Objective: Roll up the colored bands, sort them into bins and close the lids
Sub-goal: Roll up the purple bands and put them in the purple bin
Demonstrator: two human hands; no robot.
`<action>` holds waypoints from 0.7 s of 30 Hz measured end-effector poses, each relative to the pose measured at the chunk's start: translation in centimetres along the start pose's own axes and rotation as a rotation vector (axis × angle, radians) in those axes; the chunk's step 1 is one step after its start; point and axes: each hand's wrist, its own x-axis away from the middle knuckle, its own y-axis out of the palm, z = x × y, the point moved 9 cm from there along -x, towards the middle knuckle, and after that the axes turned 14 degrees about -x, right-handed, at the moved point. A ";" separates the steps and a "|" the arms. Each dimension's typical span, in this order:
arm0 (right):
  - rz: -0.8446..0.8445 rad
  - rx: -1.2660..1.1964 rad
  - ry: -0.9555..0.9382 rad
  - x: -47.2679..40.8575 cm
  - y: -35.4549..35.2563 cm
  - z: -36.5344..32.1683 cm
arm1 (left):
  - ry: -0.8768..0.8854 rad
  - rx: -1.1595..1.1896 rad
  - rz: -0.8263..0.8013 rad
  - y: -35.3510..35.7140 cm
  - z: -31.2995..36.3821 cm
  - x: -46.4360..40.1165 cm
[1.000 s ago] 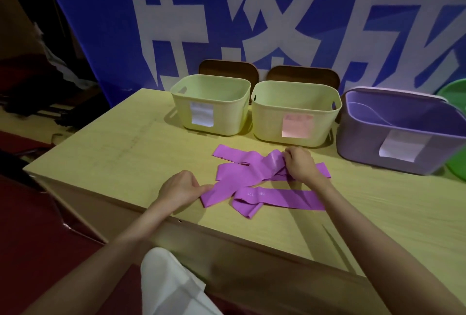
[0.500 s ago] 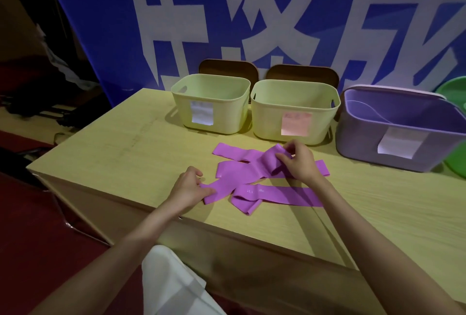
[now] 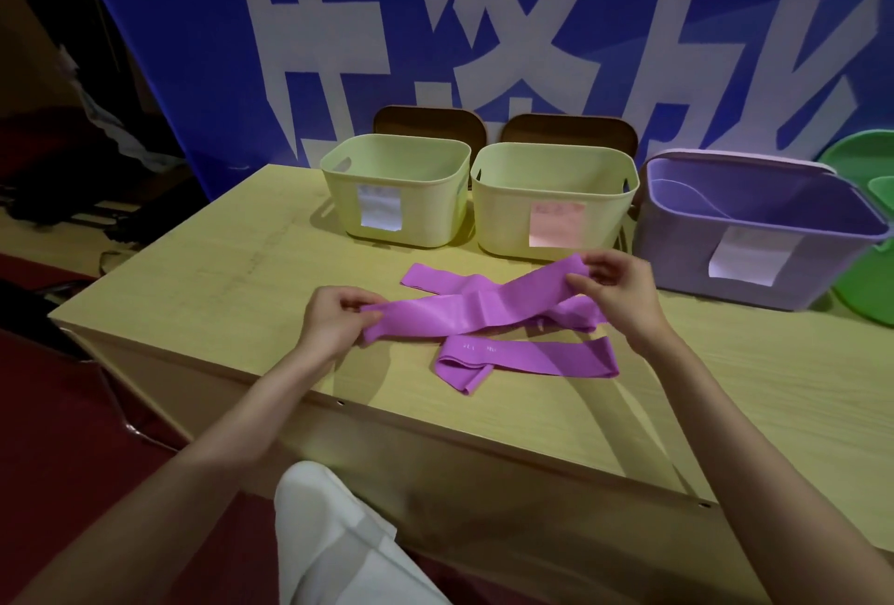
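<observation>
Nearest, a white cloth-covered knee at the table's front edge; pale wood-grain top, flat and matte.

Left hand pinches the near end of a purple band, fingers curled round it. Right hand pinches the far end, thumb and fingers closed on the strip. Band hangs stretched between them, lifted just off the table, slanting up toward the right.

Handling, as a judgement: thin, limp, rubbery sheet; very light; it creases and sags in the middle, so no stiffness to rely on. Probably a bit grabby rather than slick. Not fragile. Best held at the ends, as now; rolling should start from one end with the strip laid flat, or the roll may skew and spring open.

Beneath it, other purple bands lie crossed in a loose pile on the table, one folded over at its near tip, with faint print on it.

Farther back, a row of bins, all open: left yellow bin with a white label, right yellow bin with a pinkish label, both smooth plastic, rounded corners, handle slots. A larger purple bin stands at the right. Two brown lids lean behind the yellow bins. Something green, plastic-looking, at the right edge; cannot tell what.

Behind all, a blue and white banner.
</observation>
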 end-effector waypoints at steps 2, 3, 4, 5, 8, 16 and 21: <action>0.048 -0.096 0.041 0.2 -1.6 0.3 | 0.006 0.068 0.016 -0.6 0.7 -0.1; 0.064 -0.127 0.052 0.3 -2.4 0.5 | 0.006 0.085 0.018 -0.8 0.8 -0.2; 0.072 -0.154 0.059 0.5 -3.0 0.6 | 0.011 0.080 0.014 -1.0 0.9 -0.3; 0.075 -0.164 0.060 0.7 -3.6 0.7 | 0.013 0.065 0.003 -1.0 1.0 -0.4; 0.063 -0.138 0.039 1.5 -4.5 0.6 | 0.000 0.088 -0.029 -0.6 1.2 -0.3; 0.031 -0.115 -0.022 4.1 -6.5 0.3 | -0.158 0.302 -0.182 2.7 1.1 0.8; 0.025 -0.098 -0.041 5.2 -7.1 -0.6 | -0.213 0.335 -0.274 3.6 1.2 0.9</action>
